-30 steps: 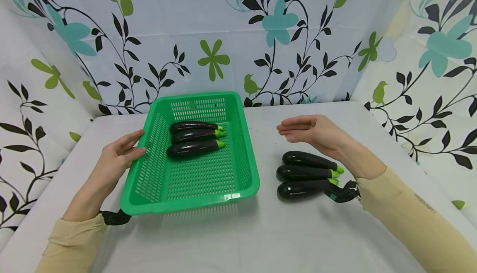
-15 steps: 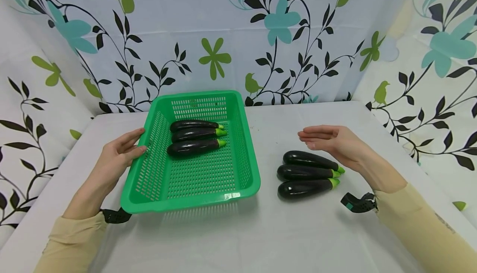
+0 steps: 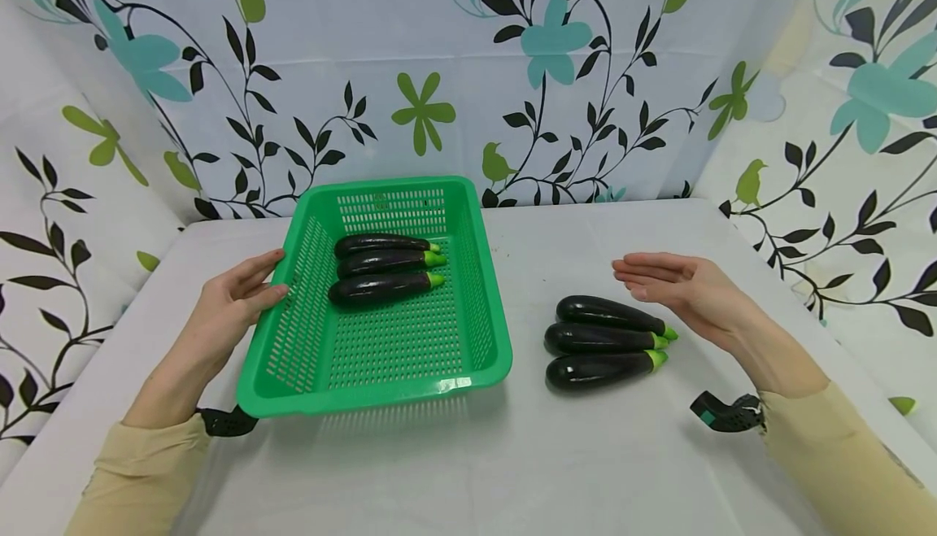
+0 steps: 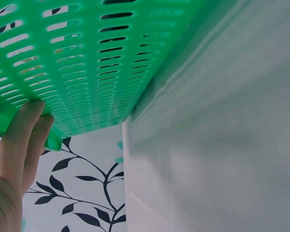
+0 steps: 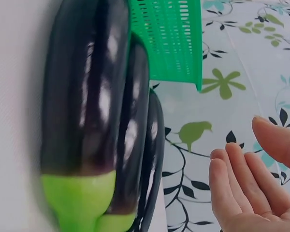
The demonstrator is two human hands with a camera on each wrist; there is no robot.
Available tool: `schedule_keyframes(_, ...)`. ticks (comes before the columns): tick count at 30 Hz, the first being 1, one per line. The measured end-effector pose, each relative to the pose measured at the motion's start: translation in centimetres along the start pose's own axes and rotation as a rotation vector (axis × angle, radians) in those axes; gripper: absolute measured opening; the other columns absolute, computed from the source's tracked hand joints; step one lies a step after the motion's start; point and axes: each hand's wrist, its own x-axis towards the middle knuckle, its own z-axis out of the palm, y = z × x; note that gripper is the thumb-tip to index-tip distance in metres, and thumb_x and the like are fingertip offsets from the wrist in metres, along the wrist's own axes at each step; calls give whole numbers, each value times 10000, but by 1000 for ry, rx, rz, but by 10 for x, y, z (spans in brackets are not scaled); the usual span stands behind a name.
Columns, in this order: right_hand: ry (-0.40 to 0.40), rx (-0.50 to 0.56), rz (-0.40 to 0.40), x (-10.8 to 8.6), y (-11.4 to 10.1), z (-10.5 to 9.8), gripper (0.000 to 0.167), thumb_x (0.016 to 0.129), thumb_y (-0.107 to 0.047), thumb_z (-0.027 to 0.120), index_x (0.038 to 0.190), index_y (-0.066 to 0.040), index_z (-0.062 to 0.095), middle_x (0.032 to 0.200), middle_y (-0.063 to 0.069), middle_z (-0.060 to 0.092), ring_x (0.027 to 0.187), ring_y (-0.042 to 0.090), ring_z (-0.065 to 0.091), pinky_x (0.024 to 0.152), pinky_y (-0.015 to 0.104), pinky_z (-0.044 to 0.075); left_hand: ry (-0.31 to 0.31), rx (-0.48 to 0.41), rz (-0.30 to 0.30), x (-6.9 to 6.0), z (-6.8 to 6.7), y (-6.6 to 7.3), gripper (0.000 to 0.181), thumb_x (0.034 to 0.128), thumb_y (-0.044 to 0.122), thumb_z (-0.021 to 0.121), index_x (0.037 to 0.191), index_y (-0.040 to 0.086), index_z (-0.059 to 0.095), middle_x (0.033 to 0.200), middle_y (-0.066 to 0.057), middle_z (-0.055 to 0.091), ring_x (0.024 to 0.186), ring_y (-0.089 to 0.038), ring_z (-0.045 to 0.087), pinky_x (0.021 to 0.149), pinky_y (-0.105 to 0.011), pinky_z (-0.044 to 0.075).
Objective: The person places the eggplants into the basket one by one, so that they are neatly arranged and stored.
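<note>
My left hand [image 3: 230,300] grips the left rim of a green plastic basket [image 3: 376,402], its thumb at the rim. In the left wrist view, two fingers [image 4: 20,140] lie against the outside of the slotted wall. Inside the basket, toward its upper left, three dark eggplants [image 3: 381,288] lie side by side, green stem ends pointing right. Three more eggplants [image 3: 603,338] are lined up on the table right of the basket. Above and right of this row hovers my right hand [image 3: 695,288], fingers extended together, holding nothing; in the right wrist view its palm [image 5: 253,212] faces up beside the eggplants.
White cloth covers the table [image 3: 468,471]. A curtain [image 3: 307,32] printed with leaves and flowers hangs behind and along both sides. Black wrist cameras [image 3: 728,412] sit at both wrists.
My right hand has drawn back to the right and slightly down, away from the basket, moving past the loose eggplants. My left hand, the basket and all the eggplants have stayed in place.
</note>
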Motion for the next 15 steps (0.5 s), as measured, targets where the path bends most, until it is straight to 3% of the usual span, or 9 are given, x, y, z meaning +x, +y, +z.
schedule_keyframes(10, 82, -126, 36, -14, 10, -14, 533, 947, -57, 676, 1445, -51, 488, 1355, -14, 646, 1220, 85, 616, 973, 140, 454, 0, -1, -7, 0, 0, 0, 654, 1048, 262, 529, 1594, 71, 224, 1600, -245, 273, 1010, 175, 522, 765, -123, 499)
schedule_keyframes(15, 93, -98, 53, -18, 22, -25, 564, 954, -65, 669, 1465, -3, 440, 1348, -12, 652, 1202, 76, 625, 952, 118, 449, 3, 5, -16, 0, 1, 1, 651, 1048, 266, 527, 1596, 85, 226, 1600, -232, 290, 1030, 162, 512, 778, -112, 490)
